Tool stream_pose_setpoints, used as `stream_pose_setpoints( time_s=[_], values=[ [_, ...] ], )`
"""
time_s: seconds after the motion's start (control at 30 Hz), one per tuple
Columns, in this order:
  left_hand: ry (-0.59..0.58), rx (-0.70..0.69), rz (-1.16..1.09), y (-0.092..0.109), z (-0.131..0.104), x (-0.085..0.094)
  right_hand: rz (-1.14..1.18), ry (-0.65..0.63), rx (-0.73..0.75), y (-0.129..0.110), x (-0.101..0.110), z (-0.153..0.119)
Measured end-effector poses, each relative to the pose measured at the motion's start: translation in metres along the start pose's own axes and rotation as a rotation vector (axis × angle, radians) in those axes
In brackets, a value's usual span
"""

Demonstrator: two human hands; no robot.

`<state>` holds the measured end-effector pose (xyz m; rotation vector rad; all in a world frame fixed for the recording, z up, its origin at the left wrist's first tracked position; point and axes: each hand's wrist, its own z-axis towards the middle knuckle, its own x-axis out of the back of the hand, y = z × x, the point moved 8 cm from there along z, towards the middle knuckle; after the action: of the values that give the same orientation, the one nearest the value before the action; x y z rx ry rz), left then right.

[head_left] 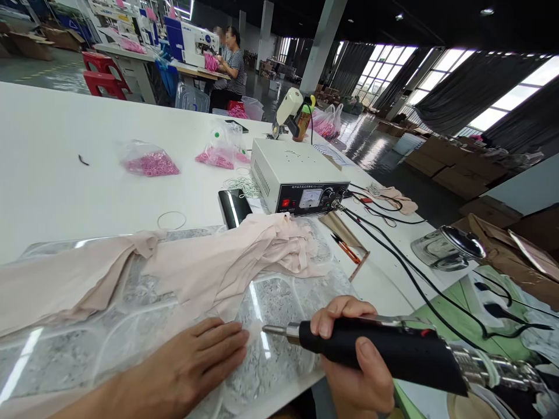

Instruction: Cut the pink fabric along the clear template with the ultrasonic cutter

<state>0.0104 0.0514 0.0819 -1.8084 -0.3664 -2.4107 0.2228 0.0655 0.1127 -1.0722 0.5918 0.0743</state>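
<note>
My left hand lies flat, fingers stretched out together, on pale pink fabric spread over a marbled, glossy mat. My right hand is wrapped round a black handheld ultrasonic welder. Its narrow metal tip points left and ends just right of my left fingertips, near a small whitish, sheer piece at the fabric's edge. I cannot tell whether the tip touches it. Beyond my hands, layered pale pink fabric strips lie in a pile, with another folded piece to the left.
Behind the fabric stand a white control box and a black phone. Black cables run from the box past orange-handled tweezers and a glass jar. Bags of pink pieces lie farther back. A person sits at a sewing machine.
</note>
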Motion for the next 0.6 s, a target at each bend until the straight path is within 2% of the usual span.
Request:
stream_pose_setpoints(
  time_s=[0.4,0.6],
  values=[
    [0.012,0.033,-0.025,-0.002,-0.009,-0.012,-0.010,0.035,-0.003,0.001,0.000,0.003],
    [-0.020,0.045,-0.074,-0.004,-0.001,-0.003,-0.018,0.038,0.029,-0.002,0.004,0.004]
  ],
)
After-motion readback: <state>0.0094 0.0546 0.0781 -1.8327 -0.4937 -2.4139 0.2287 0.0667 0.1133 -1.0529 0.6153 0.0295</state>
